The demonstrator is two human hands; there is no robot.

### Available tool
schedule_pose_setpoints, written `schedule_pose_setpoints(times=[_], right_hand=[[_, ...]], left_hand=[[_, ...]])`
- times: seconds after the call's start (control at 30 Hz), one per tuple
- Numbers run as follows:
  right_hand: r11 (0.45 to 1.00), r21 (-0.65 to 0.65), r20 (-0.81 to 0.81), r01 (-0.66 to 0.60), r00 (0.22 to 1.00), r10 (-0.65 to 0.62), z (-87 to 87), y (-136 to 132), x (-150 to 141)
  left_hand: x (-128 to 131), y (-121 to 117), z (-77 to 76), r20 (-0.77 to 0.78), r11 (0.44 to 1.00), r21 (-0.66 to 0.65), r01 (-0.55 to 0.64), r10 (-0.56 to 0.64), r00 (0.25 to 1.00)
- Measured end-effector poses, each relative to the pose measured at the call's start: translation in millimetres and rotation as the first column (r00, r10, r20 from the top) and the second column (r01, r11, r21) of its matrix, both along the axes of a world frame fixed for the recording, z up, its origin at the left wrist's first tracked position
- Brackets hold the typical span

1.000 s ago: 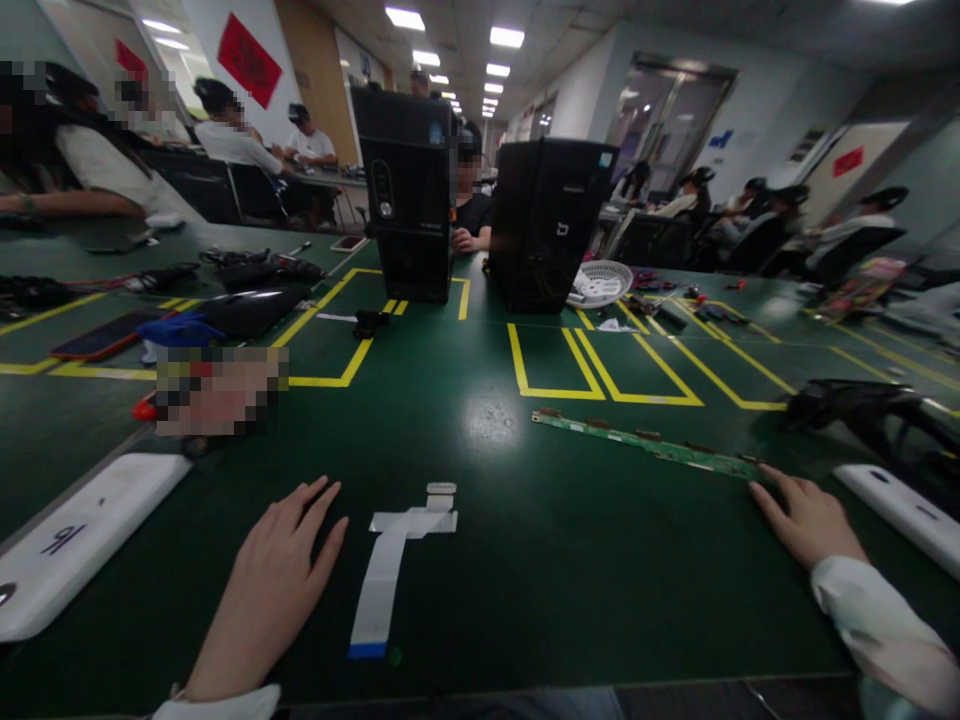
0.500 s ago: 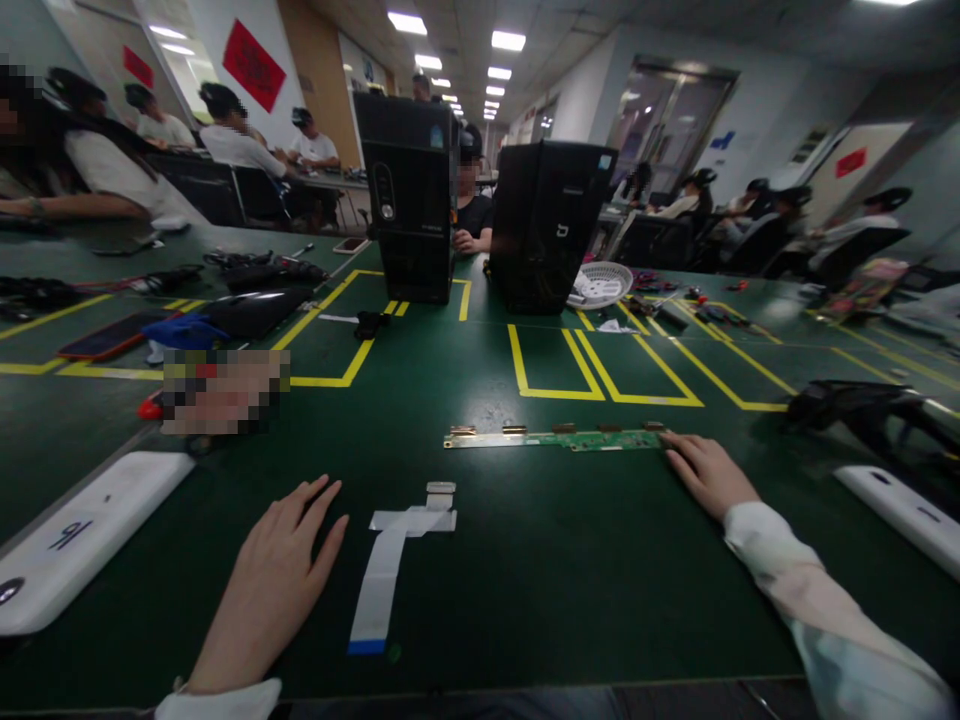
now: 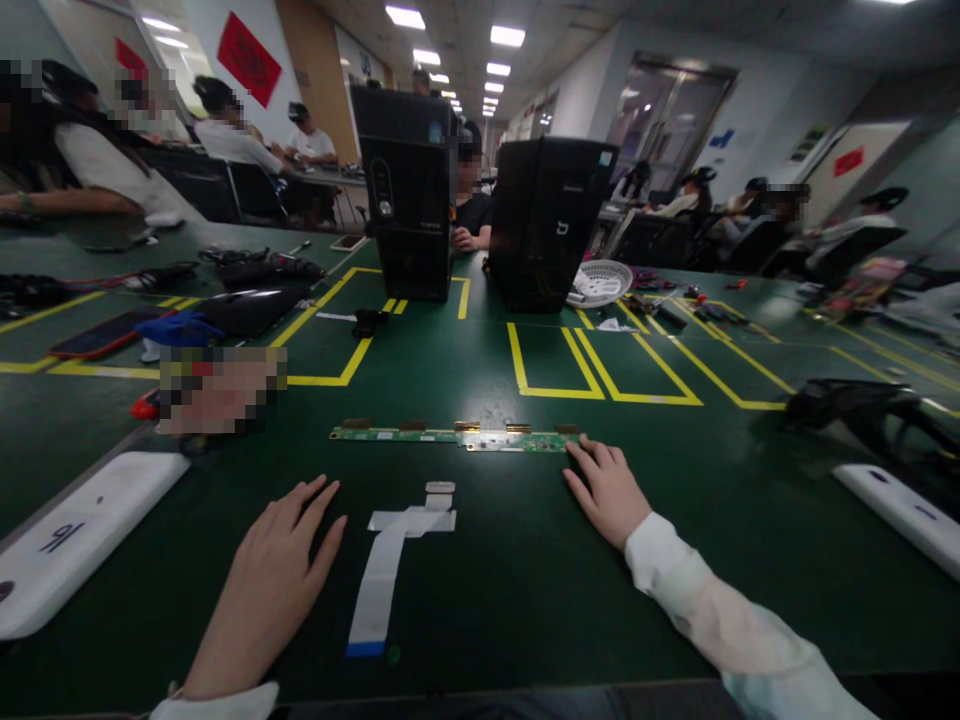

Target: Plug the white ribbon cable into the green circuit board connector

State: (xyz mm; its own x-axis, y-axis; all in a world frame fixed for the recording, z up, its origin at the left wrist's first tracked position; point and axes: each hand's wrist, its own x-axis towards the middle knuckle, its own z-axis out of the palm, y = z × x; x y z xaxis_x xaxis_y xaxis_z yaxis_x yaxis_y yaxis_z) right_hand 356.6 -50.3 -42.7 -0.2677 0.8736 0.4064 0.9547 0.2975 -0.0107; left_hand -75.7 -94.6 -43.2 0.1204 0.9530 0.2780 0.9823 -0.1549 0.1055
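A long, narrow green circuit board with several gold-brown tabs along its far edge lies crosswise on the green table. My right hand has its fingertips on the board's right end, thumb stretched out below and apart from it. Palm down on the left, my left hand rests with fingers spread and nothing in them. Just right of it lies a white flat ribbon cable, blue at its near end, with a connector at the far end. Neither hand touches the cable.
Two black computer towers stand at the back, and a person's hand shows between them. White casings lie at the left and right. A white basket sits near the right tower. Yellow tape marks the table.
My right hand has moved left, and the circuit board has slid left along with it. My left hand and the ribbon cable have stayed in place.
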Motion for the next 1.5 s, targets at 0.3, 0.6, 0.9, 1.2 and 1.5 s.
schedule_pose_setpoints(times=[0.3, 0.6, 0.9, 1.2, 1.5], right_hand=[[0.997, -0.018, -0.058, -0.077, 0.995, 0.076, 12.9, 5, -50], [0.898, -0.026, -0.055, -0.44, 0.897, 0.438, 22.5, 23, -53], [0.83, -0.115, -0.163, -0.546, 0.834, 0.527, 16.8, 43, -54], [0.831, -0.176, -0.147, -0.527, 0.849, 0.507, 12.7, 40, -50], [0.835, -0.165, -0.148, -0.525, 0.85, 0.505, 9.2, 39, -48]], left_hand=[[0, 0, 2.1, 0.025, 1.0, -0.016, 0.002, -0.001, 1.0], [2, -1, 1.8, 0.005, 1.0, 0.017, 0.016, -0.016, 1.0], [2, -1, 3.1, 0.019, 1.0, 0.01, -0.003, 0.002, 1.0], [-5, -2, 5.5, 0.213, 0.998, -0.068, 0.013, 0.001, 0.977], [34, -9, 41.4, 0.25, 0.876, -0.148, 0.46, -0.417, 0.874]])
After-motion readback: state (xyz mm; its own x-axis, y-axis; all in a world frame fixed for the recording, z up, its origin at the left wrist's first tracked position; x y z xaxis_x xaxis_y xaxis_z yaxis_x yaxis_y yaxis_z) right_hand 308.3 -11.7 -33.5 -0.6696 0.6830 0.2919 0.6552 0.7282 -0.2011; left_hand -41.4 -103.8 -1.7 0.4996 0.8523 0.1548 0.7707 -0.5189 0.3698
